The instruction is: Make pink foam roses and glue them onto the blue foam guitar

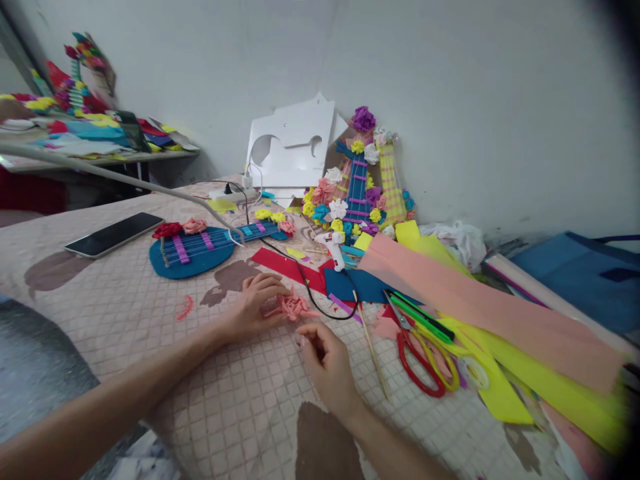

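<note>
My left hand point(259, 301) rests on the tablecloth, its fingers and thumb closed around the near edge of a crumpled bunch of pink crepe paper point(294, 307). Just right of and below it, my right hand point(327, 360) is held with thumb and forefinger pinched. Whatever sits between those fingertips is too small to make out. Behind the hands lies a blue toy guitar point(200, 252) with purple and light-blue strips, pale strings and paper flowers. A white glue gun point(334, 247) stands beyond the pink paper, its black cord point(320, 300) looping close to it.
Red-and-yellow-handled scissors point(420, 363), a green cutter point(425, 319), a thin stick point(373, 353) and tape point(473, 372) lie right, beside pink and yellow paper sheets point(475, 293). A phone point(117, 233) lies left. Decorated guitars point(357, 187) lean on the wall. A pale rod point(125, 175) crosses the left side.
</note>
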A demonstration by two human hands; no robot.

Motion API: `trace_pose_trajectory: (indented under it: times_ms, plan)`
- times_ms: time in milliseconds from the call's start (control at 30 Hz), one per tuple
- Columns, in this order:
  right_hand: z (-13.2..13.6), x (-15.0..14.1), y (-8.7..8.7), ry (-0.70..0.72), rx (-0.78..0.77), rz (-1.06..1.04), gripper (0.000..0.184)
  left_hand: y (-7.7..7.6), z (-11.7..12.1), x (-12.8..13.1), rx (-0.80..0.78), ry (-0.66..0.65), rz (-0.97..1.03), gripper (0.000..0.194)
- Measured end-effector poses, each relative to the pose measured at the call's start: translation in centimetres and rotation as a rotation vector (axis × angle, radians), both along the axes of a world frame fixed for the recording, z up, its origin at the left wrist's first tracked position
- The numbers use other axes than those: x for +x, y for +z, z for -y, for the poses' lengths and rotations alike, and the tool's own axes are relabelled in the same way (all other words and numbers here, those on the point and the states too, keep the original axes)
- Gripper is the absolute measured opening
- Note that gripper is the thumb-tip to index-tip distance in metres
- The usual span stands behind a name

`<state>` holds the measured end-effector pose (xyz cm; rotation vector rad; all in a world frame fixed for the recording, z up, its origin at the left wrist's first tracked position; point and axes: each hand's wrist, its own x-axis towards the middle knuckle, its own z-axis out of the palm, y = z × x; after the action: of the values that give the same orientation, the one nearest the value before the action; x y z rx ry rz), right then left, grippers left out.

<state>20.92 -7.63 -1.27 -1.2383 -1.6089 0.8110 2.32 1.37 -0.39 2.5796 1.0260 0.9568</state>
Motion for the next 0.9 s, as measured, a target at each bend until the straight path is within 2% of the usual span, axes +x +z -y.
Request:
trace_pose_trajectory:
  times_ms: [700, 900]
  plan:
    - [0.22, 0.09, 0.17, 0.011, -0.02, 0.019, 0.016, -0.59, -0.05, 0.17, -0.013, 0.029, 0.032, 0.032]
    - [0.25, 0.03, 0.36, 0.015, -0.007, 0.036, 0.016, -0.34, 0.16, 0.18, -0.035, 0.001, -0.022, 0.029]
